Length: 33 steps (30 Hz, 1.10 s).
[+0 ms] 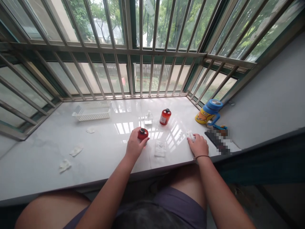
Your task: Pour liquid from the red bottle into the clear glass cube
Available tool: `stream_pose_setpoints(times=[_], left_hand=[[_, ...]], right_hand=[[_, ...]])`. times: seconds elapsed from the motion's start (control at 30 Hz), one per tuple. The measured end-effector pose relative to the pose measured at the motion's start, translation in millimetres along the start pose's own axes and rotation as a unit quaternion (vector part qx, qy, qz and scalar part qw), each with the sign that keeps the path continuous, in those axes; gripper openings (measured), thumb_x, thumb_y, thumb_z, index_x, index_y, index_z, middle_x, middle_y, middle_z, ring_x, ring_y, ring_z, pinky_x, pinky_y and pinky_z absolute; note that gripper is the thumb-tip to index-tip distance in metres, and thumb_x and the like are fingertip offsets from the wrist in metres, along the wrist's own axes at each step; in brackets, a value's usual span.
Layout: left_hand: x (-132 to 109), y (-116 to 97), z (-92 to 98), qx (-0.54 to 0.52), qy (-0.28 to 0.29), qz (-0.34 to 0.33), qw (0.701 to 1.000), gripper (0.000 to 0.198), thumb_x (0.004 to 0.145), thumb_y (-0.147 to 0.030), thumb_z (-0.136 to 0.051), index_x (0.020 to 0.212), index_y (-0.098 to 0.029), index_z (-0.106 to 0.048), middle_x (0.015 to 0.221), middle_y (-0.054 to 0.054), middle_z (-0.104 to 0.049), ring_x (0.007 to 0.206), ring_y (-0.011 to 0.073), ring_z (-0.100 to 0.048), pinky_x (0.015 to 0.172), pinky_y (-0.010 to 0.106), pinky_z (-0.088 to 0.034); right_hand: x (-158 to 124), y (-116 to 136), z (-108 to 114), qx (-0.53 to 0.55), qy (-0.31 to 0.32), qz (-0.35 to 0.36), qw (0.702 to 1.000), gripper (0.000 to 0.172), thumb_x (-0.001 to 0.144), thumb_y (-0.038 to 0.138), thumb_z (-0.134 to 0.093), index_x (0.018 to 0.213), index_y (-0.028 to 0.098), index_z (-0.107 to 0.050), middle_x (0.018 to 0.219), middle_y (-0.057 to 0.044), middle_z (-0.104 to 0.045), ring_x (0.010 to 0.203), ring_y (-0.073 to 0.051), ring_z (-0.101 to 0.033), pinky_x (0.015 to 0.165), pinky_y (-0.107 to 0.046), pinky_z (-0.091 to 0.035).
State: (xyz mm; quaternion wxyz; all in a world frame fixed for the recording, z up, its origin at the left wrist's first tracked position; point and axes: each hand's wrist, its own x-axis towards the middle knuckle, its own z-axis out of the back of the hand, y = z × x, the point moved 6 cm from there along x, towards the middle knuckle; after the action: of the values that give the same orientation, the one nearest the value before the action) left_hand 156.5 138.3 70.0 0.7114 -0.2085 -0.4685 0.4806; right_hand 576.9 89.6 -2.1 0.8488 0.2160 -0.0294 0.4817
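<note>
My left hand (pixel 135 144) is wrapped round a red bottle (pixel 143 135) with a black cap, which stands near the middle of the white sill. On the right, my right hand (pixel 199 145) rests on the surface with its fingers closed on a crumpled white tissue (pixel 191 135). A second red bottle (pixel 165 117), with a pale label and dark cap, stands farther back. Beside it is a small clear glass bottle (pixel 148 118). Between my hands lies a flat, clear, square piece (pixel 160 149); its exact kind cannot be made out.
A white perforated basket (pixel 94 117) sits at the back left. Crumpled white tissues (pixel 76 150) lie at left. To the right stand a blue and yellow bottle with a handle (pixel 209 111) and a dark flat object (pixel 215 140), partly pixelated. Metal window bars (pixel 133 51) close off the back.
</note>
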Motion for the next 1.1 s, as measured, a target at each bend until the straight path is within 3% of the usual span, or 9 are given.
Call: stream_pose_setpoints(times=[0.13,0.23,0.33,0.43,0.57,0.73,0.87,0.97,1.1], left_hand=[[1,-11,-2.2,0.032,-0.065,-0.033,0.997,0.071,0.092,-0.038,-0.083,0.150,-0.021,-0.045,0.154,0.019,-0.055,0.150,0.0372,-0.051,0.124,0.061,-0.045],[-21,-32,2.6,0.045,-0.110,-0.108,0.987,0.059,0.095,-0.036,-0.080,0.144,-0.022,-0.049,0.150,0.018,-0.058,0.148,0.0356,-0.053,0.123,0.059,-0.046],[-48,-50,-9.5,0.026,-0.036,-0.165,0.985,0.034,0.099,-0.028,-0.072,0.129,-0.025,-0.057,0.134,0.014,-0.068,0.132,0.0310,-0.065,0.112,0.052,-0.057],[-69,-55,-32.2,0.021,0.072,-0.174,0.982,0.029,0.101,-0.025,-0.067,0.129,-0.024,-0.060,0.141,0.015,-0.066,0.133,0.0309,-0.064,0.112,0.052,-0.057],[-86,-48,-55.7,0.035,0.139,-0.153,0.978,0.040,0.100,-0.026,-0.068,0.138,-0.025,-0.057,0.160,0.018,-0.054,0.149,0.0343,-0.053,0.121,0.059,-0.051],[-98,-38,-70.5,0.066,0.169,-0.146,0.972,0.056,0.098,-0.027,-0.071,0.150,-0.024,-0.052,0.172,0.019,-0.040,0.160,0.0372,-0.040,0.126,0.062,-0.047],[-103,-39,-75.6,0.086,0.180,-0.148,0.969,0.060,0.098,-0.025,-0.070,0.155,-0.024,-0.049,0.173,0.018,-0.039,0.160,0.0372,-0.039,0.126,0.062,-0.046],[-105,-41,-76.3,0.093,0.176,-0.150,0.968,0.062,0.098,-0.025,-0.070,0.156,-0.026,-0.048,0.172,0.018,-0.040,0.159,0.0374,-0.040,0.125,0.062,-0.047],[-106,-43,-75.6,0.099,0.166,-0.153,0.969,0.063,0.098,-0.024,-0.069,0.157,-0.027,-0.047,0.171,0.018,-0.041,0.159,0.0381,-0.042,0.123,0.063,-0.048]], right_hand=[[1,-5,-5,0.023,-0.003,-0.014,1.000,0.045,0.096,0.048,-0.062,0.128,0.017,-0.067,0.122,-0.018,-0.070,0.113,-0.037,-0.061,0.094,-0.048,-0.048],[-1,-10,-3,0.062,-0.011,-0.007,0.998,0.044,0.093,0.050,-0.067,0.122,0.018,-0.068,0.114,-0.016,-0.072,0.106,-0.034,-0.063,0.092,-0.046,-0.050],[-7,-13,7,0.112,-0.039,0.006,0.993,0.046,0.093,0.056,-0.065,0.117,0.017,-0.067,0.114,-0.016,-0.071,0.100,-0.031,-0.065,0.091,-0.044,-0.052],[-20,-7,22,0.155,-0.084,0.008,0.984,0.055,0.096,0.064,-0.061,0.122,0.016,-0.063,0.119,-0.018,-0.069,0.100,-0.029,-0.067,0.092,-0.043,-0.055],[-44,26,41,0.253,-0.072,0.034,0.964,0.053,0.094,0.064,-0.069,0.122,0.019,-0.065,0.110,-0.011,-0.071,0.086,-0.023,-0.068,0.082,-0.038,-0.059],[-74,95,73,0.380,0.042,0.158,0.911,0.035,0.096,0.049,-0.073,0.119,0.024,-0.071,0.117,-0.009,-0.070,0.096,-0.023,-0.068,0.082,-0.036,-0.061],[-86,132,95,0.362,0.084,0.235,0.898,0.024,0.097,0.037,-0.073,0.118,0.025,-0.071,0.115,-0.008,-0.071,0.097,-0.023,-0.068,0.081,-0.036,-0.060],[-91,151,102,0.310,0.105,0.304,0.895,0.020,0.097,0.027,-0.069,0.116,0.025,-0.070,0.114,-0.008,-0.071,0.104,-0.026,-0.069,0.090,-0.042,-0.060],[-93,164,106,0.273,0.117,0.342,0.891,0.026,0.094,0.017,-0.065,0.118,0.025,-0.069,0.117,-0.008,-0.069,0.111,-0.028,-0.069,0.098,-0.046,-0.060]])
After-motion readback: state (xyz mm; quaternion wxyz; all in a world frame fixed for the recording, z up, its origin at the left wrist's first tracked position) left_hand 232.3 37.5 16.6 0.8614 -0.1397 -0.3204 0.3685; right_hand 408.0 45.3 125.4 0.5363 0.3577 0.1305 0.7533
